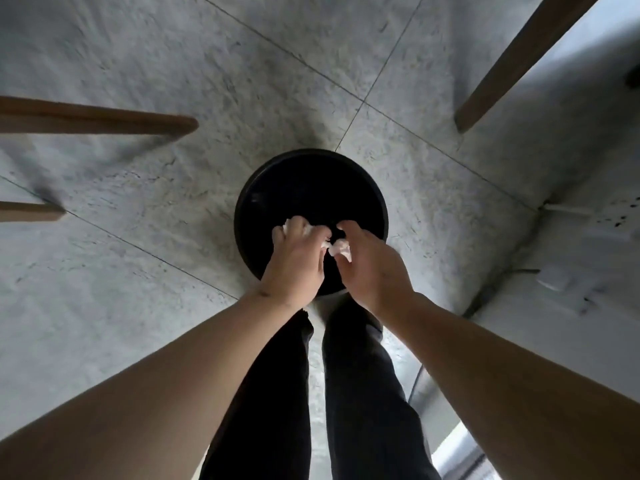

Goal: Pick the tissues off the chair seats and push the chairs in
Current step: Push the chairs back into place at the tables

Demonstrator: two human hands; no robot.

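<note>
Both my hands hold crumpled tissue over the open black bin.

The white tissue (341, 249) sits bunched under the curled fingers of my right hand (372, 266), poking out on the thumb side, just above the near edge of the bin's mouth. A second wad of tissue (308, 230) shows between the closed fingers of my left hand (294, 261), with a scrap peeking out at the knuckles and another by the thumb. My hands are side by side, nearly touching, both gripping their tissue. Below them is the round black bin (304, 181), dark inside, standing on the grey marbled floor tiles (173, 81). My legs in black trousers (360, 393) stand just behind it. Wooden chair legs (97, 117) reach in from the left, and another wooden leg (519, 60) slants in at upper right.
</note>
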